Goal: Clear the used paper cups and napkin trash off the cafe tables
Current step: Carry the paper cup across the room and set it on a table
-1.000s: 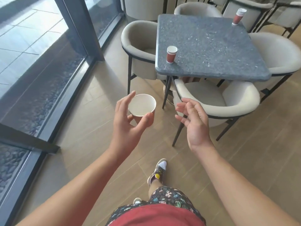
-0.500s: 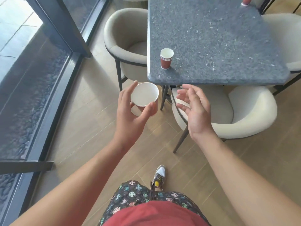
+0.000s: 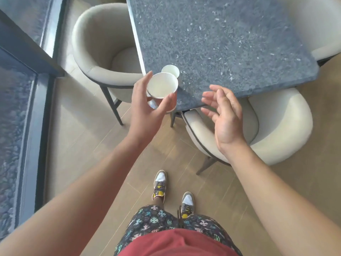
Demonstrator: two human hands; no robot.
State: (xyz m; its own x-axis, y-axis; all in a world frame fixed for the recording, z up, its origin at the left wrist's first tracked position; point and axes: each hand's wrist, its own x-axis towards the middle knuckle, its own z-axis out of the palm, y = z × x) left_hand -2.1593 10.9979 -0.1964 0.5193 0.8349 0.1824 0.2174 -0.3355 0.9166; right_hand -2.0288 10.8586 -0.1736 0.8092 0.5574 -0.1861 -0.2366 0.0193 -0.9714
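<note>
My left hand grips a paper cup from the side, its white inside facing up and empty. It hovers over the near left corner of the grey speckled table. Just behind it a second paper cup stands upright on the table, partly hidden by the held cup. My right hand floats open at the table's near edge, fingers spread and pointing left, holding nothing.
A cream armchair stands left of the table and another cream armchair is tucked under its near edge, below my right hand. A dark window frame runs along the left. My feet stand on the wooden floor.
I have stepped closer to the table. Both hands moved forward: the held cup is now right in front of the cup on the table, and my right hand reached the table's edge.
</note>
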